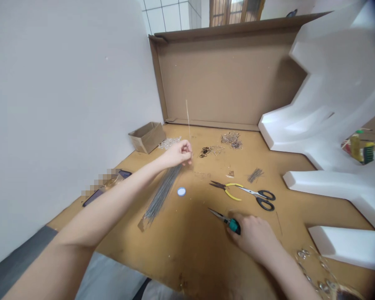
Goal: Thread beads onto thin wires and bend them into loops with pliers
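Observation:
My left hand [178, 154] is pinched closed around a thin straight wire [188, 118], which rises almost upright above the fingers. Just below that hand, a bundle of long grey wires [163, 193] lies slanted on the tan tabletop. In front of me my right hand [253, 233] is wrapped around needle-nose pliers [233, 225] with a teal handle, their pointed tips aimed to the upper left. A small round white lid with a blue rim [181, 191] lies between the two hands. Beyond the pliers are yellow-handled pliers [226, 187] and black-handled scissors [258, 196].
A small cardboard box [148, 139] stands at the back left beside clear beads [169, 142]. Black rings [205, 152], a pile of metal pieces [233, 139] and short wires [255, 175] lie farther back. White foam [318, 181] borders the right; a cardboard panel [225, 79] closes the back.

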{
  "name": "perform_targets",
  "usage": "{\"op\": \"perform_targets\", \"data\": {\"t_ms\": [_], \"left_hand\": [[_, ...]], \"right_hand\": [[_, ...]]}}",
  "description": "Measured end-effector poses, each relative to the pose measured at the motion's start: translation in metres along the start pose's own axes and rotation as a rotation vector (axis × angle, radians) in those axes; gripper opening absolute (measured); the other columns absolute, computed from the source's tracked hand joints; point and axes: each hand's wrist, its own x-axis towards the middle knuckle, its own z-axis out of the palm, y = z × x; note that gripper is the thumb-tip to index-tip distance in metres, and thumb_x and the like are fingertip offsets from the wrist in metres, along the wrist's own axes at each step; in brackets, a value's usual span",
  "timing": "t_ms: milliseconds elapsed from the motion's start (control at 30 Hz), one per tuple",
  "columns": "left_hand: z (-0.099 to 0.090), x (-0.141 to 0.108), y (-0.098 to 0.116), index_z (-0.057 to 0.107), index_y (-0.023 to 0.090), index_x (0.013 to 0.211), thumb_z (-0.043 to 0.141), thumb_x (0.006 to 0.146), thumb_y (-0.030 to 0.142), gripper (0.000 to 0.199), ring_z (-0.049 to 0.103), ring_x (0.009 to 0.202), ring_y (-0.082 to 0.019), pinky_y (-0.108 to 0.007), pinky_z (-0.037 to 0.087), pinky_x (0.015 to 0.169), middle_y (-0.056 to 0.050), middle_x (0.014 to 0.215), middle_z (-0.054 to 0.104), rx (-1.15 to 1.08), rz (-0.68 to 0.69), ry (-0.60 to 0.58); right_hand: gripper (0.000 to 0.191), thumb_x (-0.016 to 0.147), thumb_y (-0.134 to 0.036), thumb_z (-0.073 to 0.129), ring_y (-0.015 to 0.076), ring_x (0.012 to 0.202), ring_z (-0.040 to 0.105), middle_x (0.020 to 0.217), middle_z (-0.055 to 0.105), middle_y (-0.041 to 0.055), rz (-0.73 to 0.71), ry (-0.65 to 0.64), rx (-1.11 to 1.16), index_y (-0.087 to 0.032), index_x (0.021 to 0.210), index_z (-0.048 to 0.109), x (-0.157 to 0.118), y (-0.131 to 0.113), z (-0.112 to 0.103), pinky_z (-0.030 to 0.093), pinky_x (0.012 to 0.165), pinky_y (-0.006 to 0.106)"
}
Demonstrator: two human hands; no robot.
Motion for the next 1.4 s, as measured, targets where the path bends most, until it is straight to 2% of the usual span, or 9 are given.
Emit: {"op": "perform_targets", "data": {"t_ms": [100, 300, 500, 933, 1033, 1133, 1167, 1267, 1400], "left_hand": [[0.026, -0.02, 0.021, 0.038, 0.017, 0.082, 0.048, 0.075, 0.015, 0.012, 0.061, 0.057, -0.009, -0.015, 0.042, 0.044, 0.0, 0.069, 0.057, -0.242, 0.154, -0.02], [0.066, -0.035, 0.026, 0.039, 0.017, 0.083, 0.048, 0.078, 0.02, 0.011, 0.059, 0.056, -0.008, -0.016, 0.042, 0.045, 0.001, 0.07, 0.055, -0.376, 0.193, -0.094], [0.069, -0.028, 0.01, 0.039, 0.017, 0.083, 0.047, 0.079, 0.024, 0.012, 0.056, 0.055, -0.008, -0.016, 0.039, 0.043, 0.001, 0.069, 0.053, -0.371, 0.198, 0.014], [0.089, -0.038, -0.01, 0.042, 0.017, 0.08, 0.048, 0.077, 0.023, 0.009, 0.046, 0.058, -0.006, -0.018, 0.037, 0.057, 0.004, 0.066, 0.049, -0.235, 0.174, -0.089], [0.091, -0.04, -0.013, 0.043, 0.018, 0.08, 0.045, 0.079, 0.025, 0.007, 0.047, 0.059, -0.007, -0.018, 0.037, 0.057, 0.004, 0.065, 0.05, -0.216, 0.183, -0.15], [0.087, -0.038, -0.012, 0.041, 0.018, 0.082, 0.043, 0.08, 0.025, 0.008, 0.051, 0.059, -0.007, -0.019, 0.038, 0.057, 0.003, 0.067, 0.051, -0.294, 0.194, -0.114], [0.085, -0.037, -0.011, 0.04, 0.018, 0.082, 0.043, 0.08, 0.025, 0.008, 0.051, 0.059, -0.007, -0.019, 0.039, 0.056, 0.003, 0.068, 0.051, -0.327, 0.191, -0.095], [0.079, -0.035, -0.006, 0.039, 0.018, 0.082, 0.043, 0.08, 0.024, 0.008, 0.052, 0.058, -0.007, -0.017, 0.038, 0.052, 0.002, 0.07, 0.052, -0.375, 0.184, -0.072], [0.071, -0.037, 0.001, 0.041, 0.018, 0.081, 0.045, 0.078, 0.023, 0.007, 0.052, 0.058, -0.007, -0.017, 0.038, 0.051, 0.002, 0.068, 0.052, -0.385, 0.188, -0.067]], "right_hand": [[0.023, 0.078, -0.036, 0.045, 0.024, 0.069, 0.064, 0.072, 0.069, 0.0061, 0.012, 0.004, -0.009, -0.025, 0.09, 0.062, -0.001, 0.0, -0.004, 0.031, 0.055, 0.028], [0.024, 0.079, -0.036, 0.044, 0.0229, 0.07, 0.062, 0.078, 0.067, 0.0066, 0.006, 0.014, -0.035, -0.024, 0.091, 0.061, -0.001, 0.0, -0.003, 0.032, 0.057, 0.028], [0.028, 0.074, -0.029, 0.05, 0.0268, 0.089, 0.053, 0.092, 0.061, 0.0117, -0.032, 0.164, -0.13, -0.016, 0.097, 0.06, 0.0, 0.003, -0.001, 0.033, 0.076, 0.034], [0.038, 0.08, -0.042, 0.05, 0.0234, 0.097, 0.049, 0.104, 0.056, 0.0097, -0.138, 0.226, 0.03, -0.02, 0.11, 0.056, 0.011, -0.015, 0.015, 0.037, 0.081, 0.034], [0.037, 0.083, -0.045, 0.043, 0.0204, 0.096, 0.052, 0.105, 0.059, 0.0069, -0.076, 0.226, 0.089, -0.022, 0.108, 0.058, 0.021, 0.009, -0.002, 0.04, 0.079, 0.029], [0.037, 0.089, -0.04, 0.03, 0.0179, 0.082, 0.06, 0.091, 0.065, 0.0059, 0.297, 0.178, -0.129, -0.024, 0.1, 0.061, 0.046, 0.051, -0.031, 0.041, 0.065, 0.025], [0.036, 0.089, -0.037, 0.031, 0.0202, 0.081, 0.06, 0.088, 0.065, 0.0088, 0.34, 0.178, -0.185, -0.022, 0.099, 0.062, 0.057, 0.066, -0.04, 0.04, 0.063, 0.026], [0.028, 0.085, -0.024, 0.038, 0.0238, 0.081, 0.06, 0.088, 0.065, 0.0127, 0.327, 0.155, -0.291, -0.016, 0.095, 0.063, 0.086, 0.097, -0.059, 0.037, 0.062, 0.028], [0.025, 0.082, -0.013, 0.04, 0.021, 0.087, 0.058, 0.094, 0.063, 0.0122, 0.159, 0.074, -0.4, -0.015, 0.094, 0.063, 0.11, 0.105, -0.061, 0.036, 0.064, 0.025]]}}
